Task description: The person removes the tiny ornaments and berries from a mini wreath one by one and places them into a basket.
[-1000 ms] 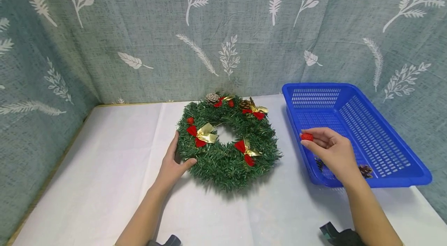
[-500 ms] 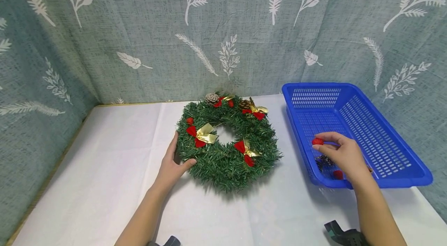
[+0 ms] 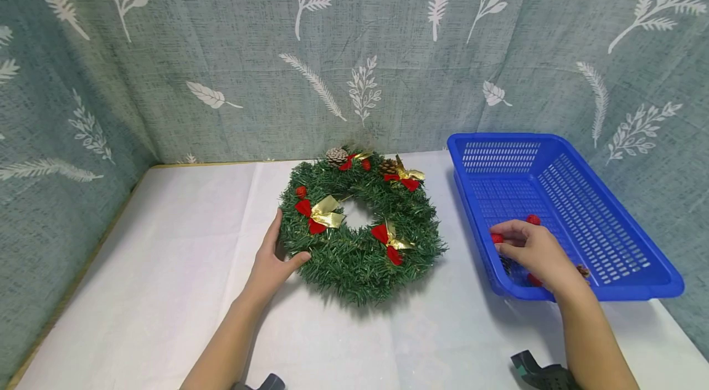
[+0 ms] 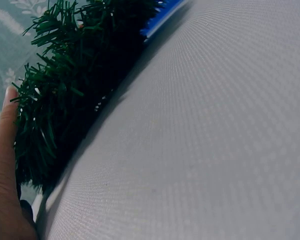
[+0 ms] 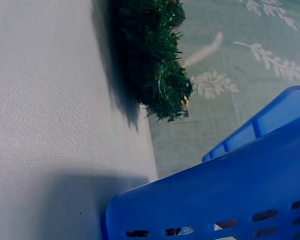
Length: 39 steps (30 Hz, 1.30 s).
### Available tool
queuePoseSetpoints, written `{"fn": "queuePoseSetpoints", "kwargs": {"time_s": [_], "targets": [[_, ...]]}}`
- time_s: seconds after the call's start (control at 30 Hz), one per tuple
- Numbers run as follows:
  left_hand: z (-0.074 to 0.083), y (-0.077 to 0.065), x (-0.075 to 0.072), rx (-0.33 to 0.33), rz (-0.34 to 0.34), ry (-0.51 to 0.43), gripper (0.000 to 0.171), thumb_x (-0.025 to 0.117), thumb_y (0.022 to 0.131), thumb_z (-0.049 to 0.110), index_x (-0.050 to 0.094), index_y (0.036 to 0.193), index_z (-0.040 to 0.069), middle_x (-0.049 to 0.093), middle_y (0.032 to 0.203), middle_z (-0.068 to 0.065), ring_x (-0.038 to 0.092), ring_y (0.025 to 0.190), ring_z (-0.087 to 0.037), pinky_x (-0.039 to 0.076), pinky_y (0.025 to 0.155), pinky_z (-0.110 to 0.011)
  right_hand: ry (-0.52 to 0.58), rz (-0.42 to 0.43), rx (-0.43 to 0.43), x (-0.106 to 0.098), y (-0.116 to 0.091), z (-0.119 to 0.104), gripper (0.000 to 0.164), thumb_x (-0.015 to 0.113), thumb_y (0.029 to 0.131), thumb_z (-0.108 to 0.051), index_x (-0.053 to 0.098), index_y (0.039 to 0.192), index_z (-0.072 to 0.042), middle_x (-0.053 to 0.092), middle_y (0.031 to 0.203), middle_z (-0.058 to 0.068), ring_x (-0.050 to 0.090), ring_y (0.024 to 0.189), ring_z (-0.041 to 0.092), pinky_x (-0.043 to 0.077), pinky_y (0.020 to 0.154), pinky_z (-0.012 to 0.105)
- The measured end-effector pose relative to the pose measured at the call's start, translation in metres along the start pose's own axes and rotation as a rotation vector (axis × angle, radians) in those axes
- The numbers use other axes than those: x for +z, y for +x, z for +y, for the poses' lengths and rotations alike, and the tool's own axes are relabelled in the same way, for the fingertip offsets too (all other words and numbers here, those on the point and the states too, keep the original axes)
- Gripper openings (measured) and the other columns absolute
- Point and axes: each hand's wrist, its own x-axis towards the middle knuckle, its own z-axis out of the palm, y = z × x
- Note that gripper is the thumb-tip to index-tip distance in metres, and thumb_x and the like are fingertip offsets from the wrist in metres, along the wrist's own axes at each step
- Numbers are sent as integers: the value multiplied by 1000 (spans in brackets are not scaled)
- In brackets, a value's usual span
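A green Christmas wreath (image 3: 354, 273) with red-and-gold bows, pine cones and small red balls lies in the middle of the white table. My left hand (image 3: 275, 267) rests against its left front edge, thumb and forefinger spread and straight along the greenery. In the left wrist view one straight finger (image 4: 4, 135) lies against the wreath's side. My right hand (image 3: 540, 254) is low inside the blue basket (image 3: 626, 218), pinching a rough red ball (image 3: 496, 238) between thumb and fingertips near the left wall. The right wrist view shows the basket's outer wall, with that hand hidden.
Another red ball (image 3: 533, 219) shows just beyond my right hand. Near the basket's front lie a further red ball (image 3: 534, 280) and a pine cone (image 3: 583, 270), partly covered by the hand. A patterned grey-green curtain (image 3: 249, 70) hangs behind the table (image 3: 166, 285).
My right hand has moved right and then lower into the basket with the red ball. A red ball beyond it has come into sight. The left hand and wreath stay in place.
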Motion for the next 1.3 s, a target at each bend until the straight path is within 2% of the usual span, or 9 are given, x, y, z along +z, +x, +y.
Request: {"fn": "queuePoseSetpoints", "kwargs": {"time_s": [0.1,0.2,0.33,0.43,0.53,0.67,0.9,1.03,1.3], "targets": [[0,0,0,4,2,4,103,76,81,34,1,151,37,3,160,-5,6,146,-31,18,115,-52,14,-3,-4,0,0,0,32,62,90,-7,59,119,7,65,110,23,64,101,34,55,80,29],[0,1,-1,2,7,15,103,76,80,35,2,151,37,4,160,-5,6,146,-31,16,115,-53,37,3,-19,-1,1,1,34,63,90,-8,58,119,9,64,112,25,65,101,32,54,80,22],[0,0,-1,-3,11,29,104,76,79,35,2,151,37,4,160,-5,5,146,-31,14,115,-54,68,29,-31,-1,1,2,38,65,90,-14,58,120,9,64,115,25,66,94,12,49,76,11],[-1,0,-1,-3,8,25,103,76,80,34,1,152,36,4,160,-5,5,146,-31,15,115,-54,89,55,-26,-1,0,2,42,67,90,-20,59,120,7,63,116,24,62,88,-4,49,74,11],[-1,0,-1,2,4,14,103,75,81,33,1,151,36,3,160,-6,4,146,-31,17,115,-53,111,92,-16,-1,-2,1,45,67,89,-25,59,121,5,63,116,24,59,85,-11,49,74,11],[-2,0,0,11,0,4,102,75,81,33,1,152,36,3,160,-6,4,146,-31,17,115,-53,131,168,-16,-1,-4,-1,47,68,88,-30,60,121,2,66,114,18,59,85,-12,49,73,8],[-1,0,-1,10,3,7,102,75,81,34,1,152,36,3,160,-6,4,146,-31,17,115,-52,199,297,-21,2,-6,-7,51,72,84,-34,60,122,-1,64,99,-23,59,87,-13,48,74,6],[-2,1,0,13,3,10,101,74,82,33,2,152,33,3,160,-6,4,146,-31,17,115,-52,255,357,-18,4,-8,-12,52,73,84,-30,59,123,-1,61,98,-27,60,89,-13,48,75,6],[-2,1,1,15,11,12,101,75,81,33,3,153,32,4,160,-6,5,146,-30,15,116,-51,362,425,-82,13,-9,-28,44,75,82,-17,61,120,0,64,100,-22,63,94,-5,49,77,8]]}}
